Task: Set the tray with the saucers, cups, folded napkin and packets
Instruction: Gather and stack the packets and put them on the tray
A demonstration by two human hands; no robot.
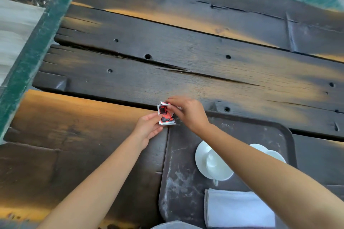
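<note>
The plank table (186, 52) fills the view, dark and weathered. On its near right part lies one dark tray (242, 132). At the tray's near edge sits one folded white napkin (240, 208). Beyond it stand two white saucers, one toward the tray's middle (201, 156) and one further right (257, 147), largely hidden by the right forearm. Each carries one cup: the left cup (217, 165) lies with its handle toward the person, and of the right cup (275, 155) only a part shows. The packets (165, 115), a small red, black and white stack, are not yet on the tray. They sit just outside its far-left corner, over bare table, with their long axis running away from the person. How many are in the stack cannot be told, though more than one edge shows. The left hand (149, 128) has its grip pinched on the stack's near-left edge, thumb on top. The right hand (188, 113) curls its fingers over the far end, its grip also closed on the packets. Bare tray lies to the right of the stack and nearer the person. The right hand is the closer one, so a short carry that way would likely finish the setting.
</note>
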